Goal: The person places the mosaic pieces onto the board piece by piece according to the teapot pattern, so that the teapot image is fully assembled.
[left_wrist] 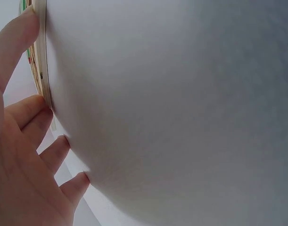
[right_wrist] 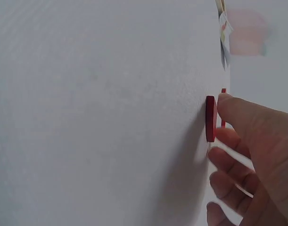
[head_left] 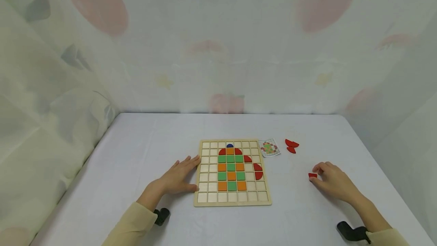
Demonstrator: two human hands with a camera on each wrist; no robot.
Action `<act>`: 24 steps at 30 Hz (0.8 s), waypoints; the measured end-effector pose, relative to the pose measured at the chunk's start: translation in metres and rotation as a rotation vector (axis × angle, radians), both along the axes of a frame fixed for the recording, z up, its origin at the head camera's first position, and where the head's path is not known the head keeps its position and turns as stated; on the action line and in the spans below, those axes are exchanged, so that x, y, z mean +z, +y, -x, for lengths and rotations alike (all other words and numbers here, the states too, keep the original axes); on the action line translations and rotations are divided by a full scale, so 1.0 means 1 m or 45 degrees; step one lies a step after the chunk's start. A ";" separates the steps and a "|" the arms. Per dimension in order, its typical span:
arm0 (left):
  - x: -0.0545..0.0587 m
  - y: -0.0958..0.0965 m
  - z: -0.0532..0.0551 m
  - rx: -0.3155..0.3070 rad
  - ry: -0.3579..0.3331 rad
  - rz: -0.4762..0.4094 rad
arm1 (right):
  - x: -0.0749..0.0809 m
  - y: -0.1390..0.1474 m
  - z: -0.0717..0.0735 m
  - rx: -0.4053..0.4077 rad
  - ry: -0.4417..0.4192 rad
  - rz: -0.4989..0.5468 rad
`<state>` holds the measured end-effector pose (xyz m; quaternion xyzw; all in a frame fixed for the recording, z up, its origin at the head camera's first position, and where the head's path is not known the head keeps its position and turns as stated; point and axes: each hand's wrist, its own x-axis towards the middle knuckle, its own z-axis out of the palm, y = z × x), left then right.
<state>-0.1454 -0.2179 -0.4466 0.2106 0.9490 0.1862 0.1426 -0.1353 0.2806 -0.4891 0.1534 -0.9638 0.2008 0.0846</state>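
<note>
My left hand (head_left: 179, 177), fingers spread, rests along the left edge of the square wooden grid board (head_left: 207, 197). In the left wrist view its thumb (left_wrist: 30, 28) and forefinger touch the board's side. On the board, green and orange squares form a block, with a blue half-round piece (head_left: 230, 145) above and several red curved pieces (head_left: 247, 159) around the top and right. Well to the right of the board, my right hand (head_left: 332, 181) pinches a red piece (right_wrist: 210, 118) between thumb and fingertips, low over the table; the piece's full outline is partly hidden.
A small picture card (head_left: 269, 148) with a coloured grid pattern lies at the board's upper right corner. Beyond it sits a group of loose red curved pieces (head_left: 291, 150). The white table (head_left: 153, 132) ends at patterned cloth hangings behind and at both sides.
</note>
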 end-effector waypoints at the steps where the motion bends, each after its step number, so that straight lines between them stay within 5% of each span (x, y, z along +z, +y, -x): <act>1: 0.000 0.000 0.000 0.001 -0.003 0.002 | 0.000 0.001 0.000 0.015 0.001 0.010; 13: 0.004 0.001 -0.001 -0.005 -0.018 0.001 | -0.006 0.001 0.001 0.151 0.089 0.068; 24: 0.002 0.001 -0.001 0.005 -0.019 0.014 | -0.005 -0.003 0.004 0.111 0.005 0.073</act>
